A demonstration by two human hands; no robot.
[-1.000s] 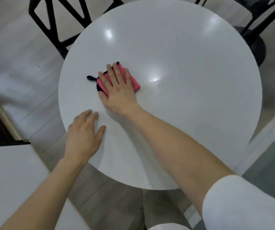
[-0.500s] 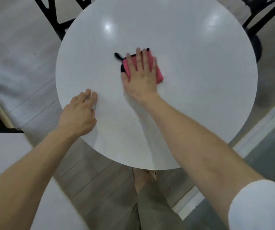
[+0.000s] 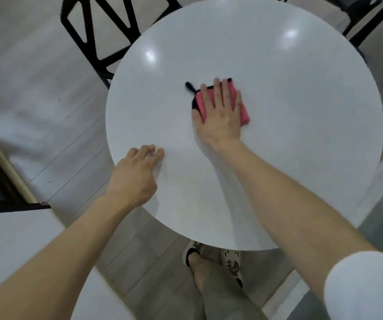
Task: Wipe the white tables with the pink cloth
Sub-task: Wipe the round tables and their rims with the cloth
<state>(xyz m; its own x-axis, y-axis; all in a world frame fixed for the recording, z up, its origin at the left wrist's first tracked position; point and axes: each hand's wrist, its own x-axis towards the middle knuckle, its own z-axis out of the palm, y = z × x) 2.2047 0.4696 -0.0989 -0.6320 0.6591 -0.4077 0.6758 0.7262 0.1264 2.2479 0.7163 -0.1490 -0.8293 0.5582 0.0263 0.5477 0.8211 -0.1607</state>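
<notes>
A round white table (image 3: 301, 146) fills the middle of the view. Near its centre lies a folded pink cloth (image 3: 243, 112) with a black edge and a black loop sticking out to the left. My right hand (image 3: 220, 116) lies flat on the cloth, fingers spread, pressing it onto the tabletop. My left hand (image 3: 135, 176) rests on the table's near-left edge, fingers curled loosely and holding nothing.
A black open-frame chair (image 3: 98, 31) stands behind the table at the left, and another black chair (image 3: 370, 19) at the far right. A second white table (image 3: 12, 245) shows at the lower left. My feet (image 3: 213, 257) stand under the table's near edge.
My right hand has slid the pink cloth from the left part of the table toward its centre. My left hand stays on the near-left edge, its fingers a little more curled.
</notes>
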